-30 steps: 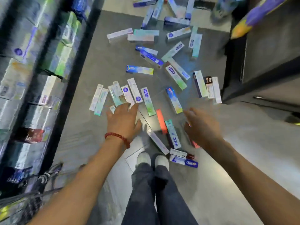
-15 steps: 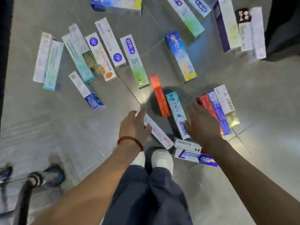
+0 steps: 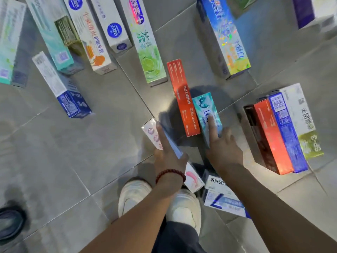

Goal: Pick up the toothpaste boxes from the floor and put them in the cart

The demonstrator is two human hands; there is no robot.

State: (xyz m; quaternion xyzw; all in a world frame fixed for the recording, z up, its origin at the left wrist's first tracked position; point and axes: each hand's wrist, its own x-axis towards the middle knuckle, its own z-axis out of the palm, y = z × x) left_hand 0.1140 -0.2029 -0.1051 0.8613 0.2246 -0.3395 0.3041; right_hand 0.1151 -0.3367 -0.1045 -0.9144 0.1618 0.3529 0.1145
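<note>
Toothpaste boxes lie scattered over the grey tiled floor (image 3: pixel 54 161). My left hand (image 3: pixel 167 154), with a red bead bracelet, grips a white and pink box (image 3: pixel 151 130) that lies slanted just ahead of my shoes; its forefinger runs along the box's top. My right hand (image 3: pixel 222 148) rests its straight forefinger on a teal box (image 3: pixel 202 105), which sits against an orange-red box (image 3: pixel 182 95). The cart basket is out of view.
A tight group of red (image 3: pixel 269 136), blue (image 3: pixel 286 128) and white-green (image 3: pixel 302 115) boxes lies at the right. Two white-blue boxes (image 3: pixel 224 199) sit beside my white shoes (image 3: pixel 135 194). More boxes fan across the top. A dark wheel-like thing (image 3: pixel 11 223) shows at lower left.
The camera has dropped much closer to the floor. My left hand has come down onto the white and pink box, and my right hand has shifted left onto the teal box.
</note>
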